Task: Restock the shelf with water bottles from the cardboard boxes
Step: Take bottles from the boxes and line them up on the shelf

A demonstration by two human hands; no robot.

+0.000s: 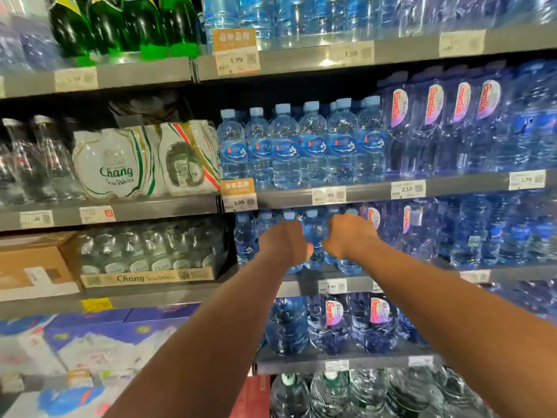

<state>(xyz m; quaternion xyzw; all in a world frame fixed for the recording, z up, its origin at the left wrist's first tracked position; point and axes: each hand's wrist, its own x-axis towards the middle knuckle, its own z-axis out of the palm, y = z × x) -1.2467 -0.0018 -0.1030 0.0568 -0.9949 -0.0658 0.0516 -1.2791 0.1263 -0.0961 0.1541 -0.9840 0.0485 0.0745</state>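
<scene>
Blue-capped water bottles stand in rows on the dim lower shelf. The left hand and right hand reach in among them, seemingly touching the front bottles; the hands' backs hide the fingers, so their grip cannot be told.

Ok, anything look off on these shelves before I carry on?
Nothing looks spilled or broken. The Chang packs at left sit tilted, with what looks like crumpled wrap on top. The left hand and right hand grip bottles in the blue row.
</scene>
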